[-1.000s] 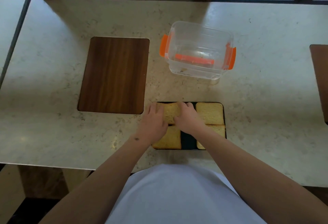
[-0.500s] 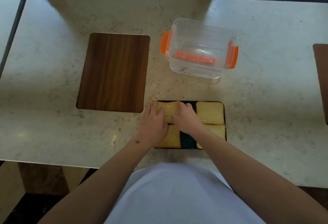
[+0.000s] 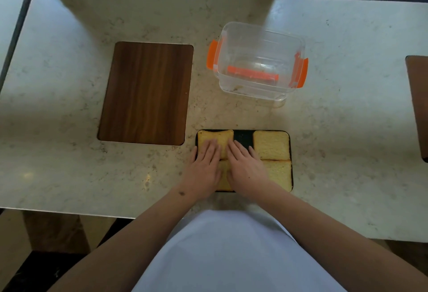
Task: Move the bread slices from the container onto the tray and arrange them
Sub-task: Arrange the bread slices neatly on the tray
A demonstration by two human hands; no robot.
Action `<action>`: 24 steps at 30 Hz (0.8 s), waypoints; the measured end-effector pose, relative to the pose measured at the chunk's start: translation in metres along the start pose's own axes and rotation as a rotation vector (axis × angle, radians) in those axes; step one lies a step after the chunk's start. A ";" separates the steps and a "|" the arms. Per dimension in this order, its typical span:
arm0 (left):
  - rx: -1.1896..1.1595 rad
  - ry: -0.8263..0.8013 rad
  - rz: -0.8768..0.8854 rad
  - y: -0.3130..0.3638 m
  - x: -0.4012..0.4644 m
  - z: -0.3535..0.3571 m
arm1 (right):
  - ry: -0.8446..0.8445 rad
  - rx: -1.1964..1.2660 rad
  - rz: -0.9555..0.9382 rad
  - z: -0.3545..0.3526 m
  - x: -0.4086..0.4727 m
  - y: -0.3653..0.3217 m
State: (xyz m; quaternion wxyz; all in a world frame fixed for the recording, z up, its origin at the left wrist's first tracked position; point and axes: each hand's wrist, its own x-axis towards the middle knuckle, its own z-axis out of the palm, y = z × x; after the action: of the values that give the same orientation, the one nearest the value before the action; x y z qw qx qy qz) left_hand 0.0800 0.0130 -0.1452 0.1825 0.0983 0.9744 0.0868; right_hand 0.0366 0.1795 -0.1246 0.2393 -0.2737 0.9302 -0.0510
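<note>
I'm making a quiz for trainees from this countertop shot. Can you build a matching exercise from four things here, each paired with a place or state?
Things:
1. clear container
2. wooden board
3. black tray
4. left hand

Descriptions:
A. lies flat, left of the container
B. rests flat on bread at the tray's left side
C. emptied of slices, orange latches
D. holds four bread slices

Pairs: 1-C, 2-A, 3-D, 4-B
</note>
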 end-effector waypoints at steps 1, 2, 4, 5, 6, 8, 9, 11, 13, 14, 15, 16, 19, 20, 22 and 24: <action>0.021 -0.020 -0.002 0.001 0.001 0.001 | 0.002 -0.023 0.000 0.001 0.000 0.000; 0.038 -0.044 -0.009 0.002 0.002 0.001 | -0.001 -0.037 0.004 0.002 0.000 0.000; 0.053 -0.054 -0.025 0.004 0.003 0.002 | 0.000 -0.025 0.013 0.001 0.000 -0.001; 0.045 -0.040 -0.028 0.005 0.003 0.001 | 0.009 -0.001 0.021 -0.001 -0.001 -0.001; 0.030 -0.023 -0.028 0.005 0.002 0.001 | 0.026 0.030 0.033 -0.002 -0.004 -0.001; 0.009 0.016 -0.019 0.005 -0.006 0.003 | 0.075 0.080 0.100 -0.004 -0.019 0.006; 0.004 0.041 -0.004 0.006 -0.011 0.005 | 0.094 0.097 0.160 -0.003 -0.029 0.013; -0.032 0.081 0.059 0.012 -0.021 0.012 | 0.102 0.101 0.287 0.003 -0.052 0.033; -0.081 0.072 0.102 0.016 -0.027 0.018 | 0.061 0.085 0.369 0.009 -0.072 0.049; -0.080 0.053 0.099 0.018 -0.027 0.020 | 0.045 0.081 0.385 0.012 -0.079 0.053; -0.059 0.031 0.088 0.018 -0.027 0.022 | 0.040 0.075 0.387 0.014 -0.084 0.056; -0.025 0.005 0.073 0.019 -0.026 0.023 | 0.034 0.065 0.382 0.016 -0.087 0.057; 0.054 -0.041 0.052 0.021 -0.023 0.021 | 0.021 0.040 0.366 0.019 -0.090 0.059; 0.063 -0.040 0.043 0.024 -0.023 0.017 | 0.023 0.051 0.367 0.018 -0.090 0.059; 0.056 0.003 -0.005 0.033 -0.022 0.009 | 0.066 0.084 0.368 0.015 -0.090 0.057; 0.024 0.077 -0.062 0.050 -0.028 0.002 | 0.123 0.130 0.356 0.013 -0.094 0.054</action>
State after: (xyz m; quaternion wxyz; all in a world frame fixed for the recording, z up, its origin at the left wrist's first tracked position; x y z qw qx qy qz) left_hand 0.1143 0.0557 -0.1277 0.1465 0.0669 0.9842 0.0731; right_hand 0.0859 0.2755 -0.1086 0.2045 -0.0854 0.9715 -0.0845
